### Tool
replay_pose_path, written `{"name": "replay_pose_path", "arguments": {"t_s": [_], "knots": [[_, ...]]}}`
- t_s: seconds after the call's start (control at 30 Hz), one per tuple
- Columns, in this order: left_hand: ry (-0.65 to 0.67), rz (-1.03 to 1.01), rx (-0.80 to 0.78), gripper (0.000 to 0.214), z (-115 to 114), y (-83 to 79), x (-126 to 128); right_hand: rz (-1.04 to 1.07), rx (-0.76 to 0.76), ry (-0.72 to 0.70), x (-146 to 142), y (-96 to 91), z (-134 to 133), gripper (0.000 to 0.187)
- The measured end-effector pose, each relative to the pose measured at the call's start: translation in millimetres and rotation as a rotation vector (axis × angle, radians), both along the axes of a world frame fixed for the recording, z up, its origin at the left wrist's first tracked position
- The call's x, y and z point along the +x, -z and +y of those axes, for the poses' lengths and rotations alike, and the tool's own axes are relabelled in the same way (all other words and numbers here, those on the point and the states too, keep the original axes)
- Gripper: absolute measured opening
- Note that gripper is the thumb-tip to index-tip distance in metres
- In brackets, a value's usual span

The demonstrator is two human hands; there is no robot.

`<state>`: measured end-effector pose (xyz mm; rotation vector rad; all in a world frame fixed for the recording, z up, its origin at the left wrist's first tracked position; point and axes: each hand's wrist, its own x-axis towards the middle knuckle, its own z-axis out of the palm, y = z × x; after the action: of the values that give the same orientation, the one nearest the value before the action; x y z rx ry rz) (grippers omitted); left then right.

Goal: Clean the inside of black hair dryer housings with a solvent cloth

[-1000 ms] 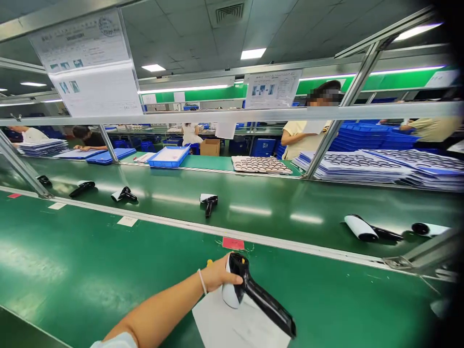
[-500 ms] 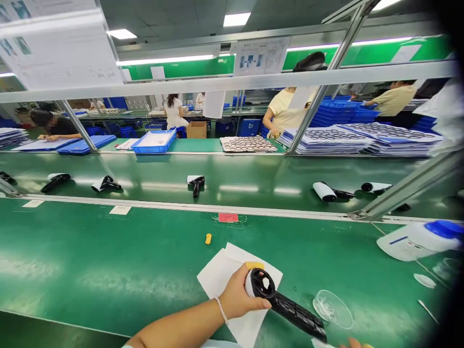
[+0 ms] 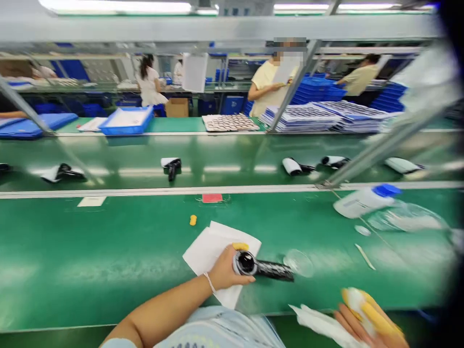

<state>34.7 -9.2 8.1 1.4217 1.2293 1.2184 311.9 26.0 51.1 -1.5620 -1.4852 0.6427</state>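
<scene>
My left hand (image 3: 226, 271) is closed round the white head of a black-and-white hair dryer (image 3: 261, 267), with a yellow cot on one fingertip. The dryer's black handle points right, just above a white sheet of paper (image 3: 213, 249) on the green bench (image 3: 108, 251). My right hand (image 3: 366, 321) is at the lower right edge, blurred, with yellow cots on its fingers, holding a white cloth (image 3: 319, 323). A small clear dish (image 3: 299, 262) lies by the handle's end.
A loose yellow finger cot (image 3: 193, 220) lies beyond the paper. A white bottle with a blue cap (image 3: 364, 200) lies on its side at the right, near a clear bag (image 3: 406, 220). Several hair dryers ride the conveyor (image 3: 224, 162). People work at the far benches.
The camera has tilted down. My left hand brought the hair dryer nearer, turning its handle to the right. My right hand with the white cloth has come into view at the lower right.
</scene>
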Motion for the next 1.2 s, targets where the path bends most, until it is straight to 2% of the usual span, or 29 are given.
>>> {"name": "replay_pose_path", "arguments": {"t_s": [0.07,0.1,0.13,0.2,0.27,0.37,0.53,0.7,0.83,0.93,1.1,1.2], "knots": [[0.037,0.038,-0.014,0.071,-1.8,-5.7,-1.6,-0.035,-0.072,0.019,13.1,-13.0,-4.8,0.041],[0.044,0.068,-0.019,0.068,-1.8,-7.6,-2.9,-0.007,-0.165,-0.072,17.5,-21.0,-5.3,0.042],[0.053,0.098,-0.018,0.066,-0.8,-8.5,-4.6,-0.032,-0.194,-0.109,20.2,-28.8,-3.6,0.041],[0.038,0.152,0.002,0.063,3.7,-7.1,-8.7,-0.341,-0.216,-0.173,22.2,-40.9,6.5,0.036],[0.037,0.202,0.015,0.062,8.4,-4.0,-11.9,-0.499,-0.265,-0.142,21.5,-46.5,21.1,0.027],[0.044,0.248,0.009,0.063,9.8,-2.8,-13.8,-0.686,-0.319,-0.165,14.5,-45.9,40.0,0.021],[0.03,0.288,-0.006,0.068,6.1,-7.8,-12.7,-0.946,-0.4,-0.345,-11.8,-36.7,58.8,0.021],[0.036,0.286,-0.018,0.069,6.2,-9.8,-12.4,-1.129,-0.435,-0.44,-25.7,-24.5,71.4,0.023],[0.055,0.285,-0.009,0.064,6.5,-9.0,-12.5,-1.211,-0.444,-0.459,-26.0,-19.8,74.4,0.022],[0.06,0.296,0.006,0.06,6.6,-9.9,-12.8,-1.236,-0.435,-0.455,-24.9,-23.8,74.4,0.021],[0.082,0.288,0.049,0.057,6.0,-13.6,-12.8,-1.207,-0.366,-0.4,-25.4,-47.0,59.2,0.023],[0.1,0.274,0.069,0.058,6.0,-15.3,-12.2,-0.989,-0.206,-0.415,-35.5,-61.6,35.7,0.021]]}}
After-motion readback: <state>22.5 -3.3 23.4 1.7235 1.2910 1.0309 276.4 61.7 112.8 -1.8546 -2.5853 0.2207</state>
